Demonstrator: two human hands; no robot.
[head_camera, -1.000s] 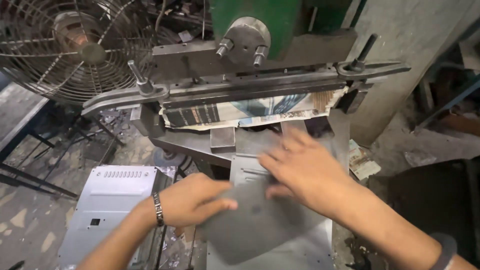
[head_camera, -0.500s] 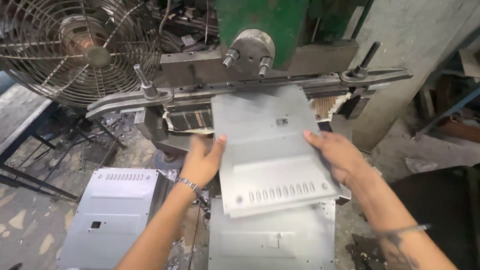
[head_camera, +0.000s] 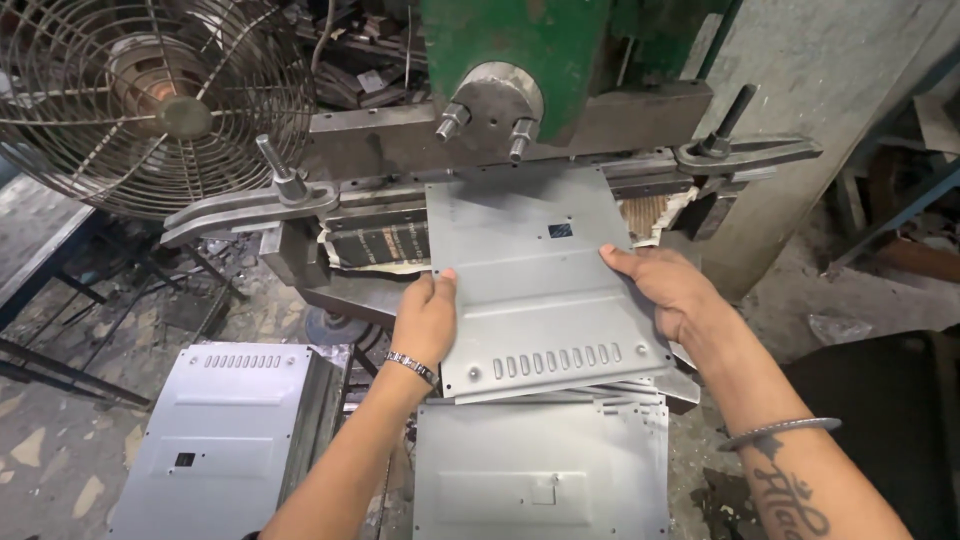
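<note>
both hands grip one grey metal sheet (head_camera: 535, 275), held flat in front of the green press (head_camera: 515, 60), its far edge under the machine's round head. the left hand (head_camera: 425, 320) clamps the sheet's left edge, thumb on top; the right hand (head_camera: 665, 285) holds the right edge, fingers curled beneath. the sheet is thin and dull, with a row of narrow slots along its near edge, a small dark square cut-out near the far right, and a faint crease across the middle. beneath it lies a stack of like sheets (head_camera: 540, 480); another stack (head_camera: 225, 430) sits near left, and a wire-caged fan (head_camera: 150, 100) stands far left.
</note>
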